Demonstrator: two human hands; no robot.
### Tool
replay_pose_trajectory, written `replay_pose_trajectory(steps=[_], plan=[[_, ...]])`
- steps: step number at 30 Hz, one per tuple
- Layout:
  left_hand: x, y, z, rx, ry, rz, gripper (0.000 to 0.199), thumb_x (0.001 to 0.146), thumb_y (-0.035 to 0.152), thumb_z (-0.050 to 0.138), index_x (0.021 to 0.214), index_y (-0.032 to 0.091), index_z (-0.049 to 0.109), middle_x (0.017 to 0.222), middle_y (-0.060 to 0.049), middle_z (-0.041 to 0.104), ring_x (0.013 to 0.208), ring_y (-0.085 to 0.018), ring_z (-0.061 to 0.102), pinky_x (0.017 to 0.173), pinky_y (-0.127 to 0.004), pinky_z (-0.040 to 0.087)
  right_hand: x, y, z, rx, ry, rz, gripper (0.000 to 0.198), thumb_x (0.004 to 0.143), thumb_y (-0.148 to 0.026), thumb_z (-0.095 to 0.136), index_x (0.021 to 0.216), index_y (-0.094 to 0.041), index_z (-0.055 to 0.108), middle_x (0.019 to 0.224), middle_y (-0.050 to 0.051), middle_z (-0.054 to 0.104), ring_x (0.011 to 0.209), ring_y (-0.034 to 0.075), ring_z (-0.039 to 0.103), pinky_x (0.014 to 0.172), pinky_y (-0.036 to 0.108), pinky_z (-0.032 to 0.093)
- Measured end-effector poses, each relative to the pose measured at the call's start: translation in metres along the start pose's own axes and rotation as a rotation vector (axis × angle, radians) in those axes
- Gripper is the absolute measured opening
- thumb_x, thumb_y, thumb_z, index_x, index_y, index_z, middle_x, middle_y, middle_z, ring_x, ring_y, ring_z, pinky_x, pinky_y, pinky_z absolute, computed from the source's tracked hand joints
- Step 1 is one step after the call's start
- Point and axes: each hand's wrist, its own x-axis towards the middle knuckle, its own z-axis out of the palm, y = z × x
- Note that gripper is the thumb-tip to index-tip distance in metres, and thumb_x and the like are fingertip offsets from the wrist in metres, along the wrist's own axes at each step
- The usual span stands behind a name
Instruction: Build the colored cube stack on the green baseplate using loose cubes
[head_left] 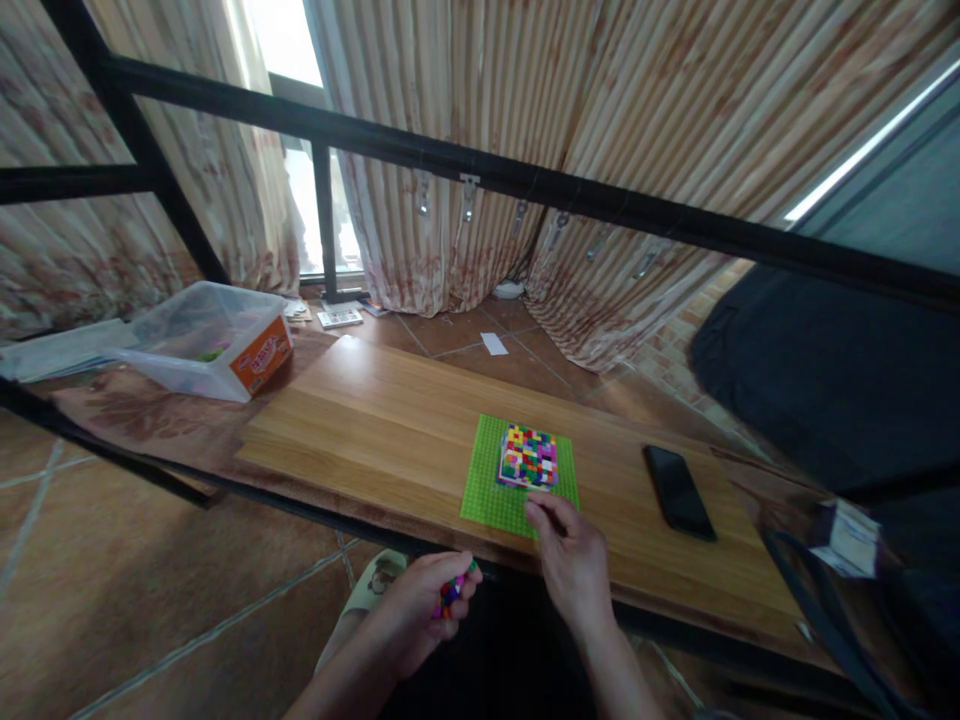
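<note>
A green baseplate (484,500) lies on the wooden board, and a low block of many-coloured toy bricks (529,457) is built up on it. My left hand (427,610) is in front of the board's near edge, fingers curled round several small loose bricks (451,594) in pink, purple, green and other colours. Over the baseplate's near right part, close to the front of the brick block, is my right hand (570,550). Its thumb and index finger are pinched together; whatever is between the fingertips is too small or hidden to make out.
A black phone (679,492) lies on the wooden board (375,410) to the right. At the left stands a clear plastic box (195,345) with an orange label. A black metal rail (480,165) crosses above the far side, with curtains behind. A white packet (847,538) is at far right.
</note>
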Motion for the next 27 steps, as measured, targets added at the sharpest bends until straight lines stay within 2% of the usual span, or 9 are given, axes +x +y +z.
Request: replay_pose_trajectory(steps=[5,7,10,15,21,27], plan=[[-0.001,0.001,0.0,0.004,0.029,-0.001,0.031,0.075,0.04,0.066,0.081,0.011,0.06,0.064,0.003,0.046,0.046,-0.002,0.037,0.039,-0.015,0.009,0.032,0.009,0.012,-0.1,0.15,-0.223,0.021,0.085,-0.039,0.059,0.084,-0.023,0.072,0.096,0.005,0.067,0.095,0.022,0.06,0.088,0.038,0.045],[-0.002,0.001,0.0,0.003,0.033,-0.006,0.031,0.075,0.04,0.066,0.081,0.011,0.06,0.064,0.002,0.046,0.046,-0.003,0.038,0.039,-0.015,0.009,0.039,0.015,0.018,-0.132,0.218,-0.256,0.02,0.084,-0.039,0.061,0.08,-0.024,0.073,0.102,0.006,0.064,0.101,0.023,0.056,0.091,0.04,0.043],[-0.002,0.001,-0.001,0.003,0.037,-0.005,0.031,0.074,0.04,0.067,0.081,0.011,0.06,0.064,0.002,0.047,0.047,-0.003,0.038,0.039,-0.015,0.01,0.042,0.023,0.025,-0.171,0.273,-0.24,0.018,0.083,-0.039,0.062,0.079,-0.025,0.073,0.111,0.006,0.06,0.106,0.024,0.052,0.093,0.043,0.04],[0.001,0.0,-0.003,0.0,0.044,-0.007,0.032,0.073,0.041,0.068,0.08,0.011,0.06,0.064,0.003,0.046,0.047,-0.003,0.038,0.039,-0.015,0.01,0.037,0.028,0.027,-0.151,0.276,-0.169,0.017,0.081,-0.039,0.064,0.078,-0.025,0.073,0.119,0.006,0.057,0.112,0.025,0.049,0.098,0.045,0.036],[0.002,0.0,-0.003,0.008,0.033,-0.004,0.032,0.072,0.041,0.069,0.08,0.011,0.06,0.063,0.003,0.046,0.046,-0.003,0.037,0.039,-0.015,0.01,0.039,0.027,0.031,-0.031,0.293,-0.09,0.014,0.079,-0.035,0.065,0.079,-0.022,0.071,0.118,0.008,0.055,0.113,0.025,0.049,0.101,0.044,0.034],[0.002,-0.001,-0.003,0.024,0.041,-0.014,0.033,0.073,0.043,0.068,0.08,0.011,0.06,0.064,0.003,0.046,0.046,-0.003,0.038,0.039,-0.015,0.012,0.043,0.026,0.035,0.081,0.322,-0.01,0.011,0.074,-0.03,0.067,0.077,-0.019,0.068,0.115,0.008,0.055,0.108,0.023,0.052,0.097,0.04,0.038]])
